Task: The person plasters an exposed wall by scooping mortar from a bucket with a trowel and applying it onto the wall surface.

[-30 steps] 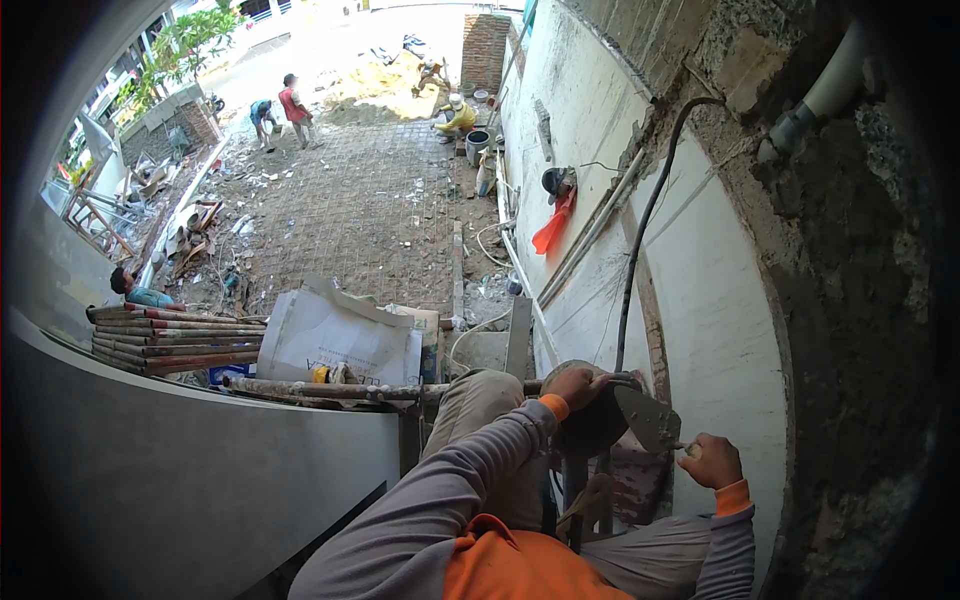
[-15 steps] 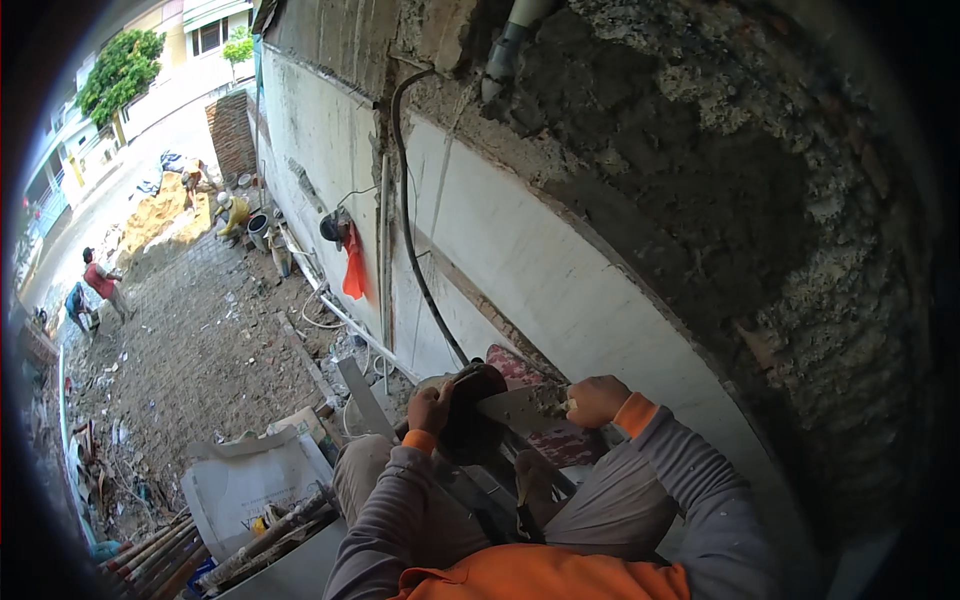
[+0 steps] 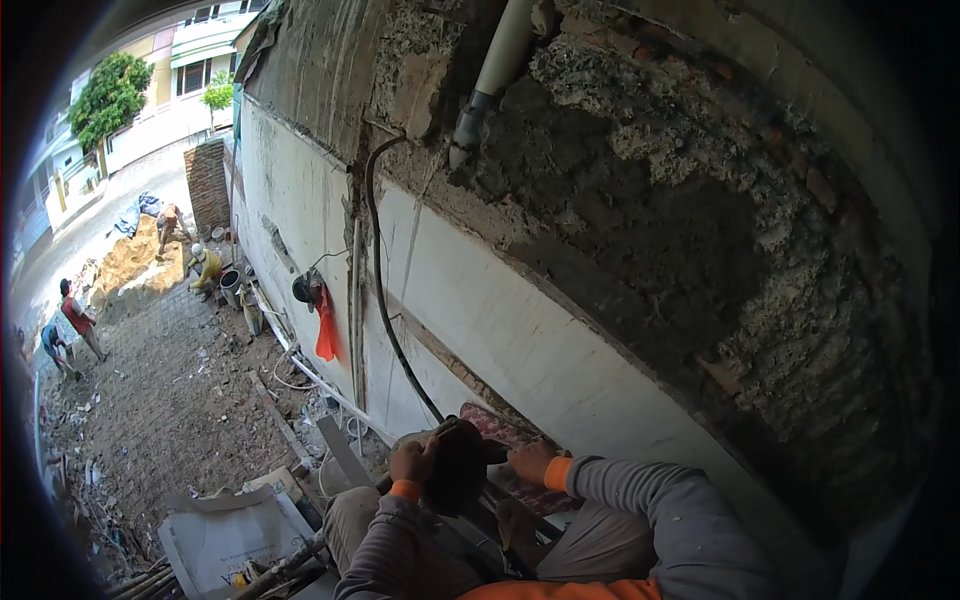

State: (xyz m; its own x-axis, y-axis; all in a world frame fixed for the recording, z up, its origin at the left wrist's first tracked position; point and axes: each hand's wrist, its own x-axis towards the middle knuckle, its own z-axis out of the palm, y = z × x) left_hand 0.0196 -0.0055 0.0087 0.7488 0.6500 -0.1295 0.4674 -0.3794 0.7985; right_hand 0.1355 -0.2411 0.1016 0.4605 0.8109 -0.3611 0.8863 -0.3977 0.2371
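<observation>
My left hand (image 3: 412, 459) is closed on the rim of a dark, round mortar pan (image 3: 456, 478), which is tipped over my lap. Opposite it, my right hand (image 3: 531, 463) is closed around a trowel (image 3: 494, 452); the blade lies edge-on at the pan's near right side, and the handle is hidden in my fist. The pan's inside is too dark to make out. A red and white patterned cloth or sack (image 3: 497, 425) lies just behind the trowel. Dark wet mortar (image 3: 640, 225) covers part of the rough wall up to the right.
A grey-white pipe (image 3: 497, 60) comes down the wall, and a black hose (image 3: 377, 250) hangs along it. An orange cloth (image 3: 327, 330) hangs farther left. Below are a torn white sack (image 3: 235, 535), poles and a rubble-strewn ground (image 3: 170, 390), with several people near a sand heap (image 3: 135, 265).
My right hand has moved left toward the pan, bringing the trowel from a broad flat view to edge-on against it. The whole view has shifted, with more wall showing.
</observation>
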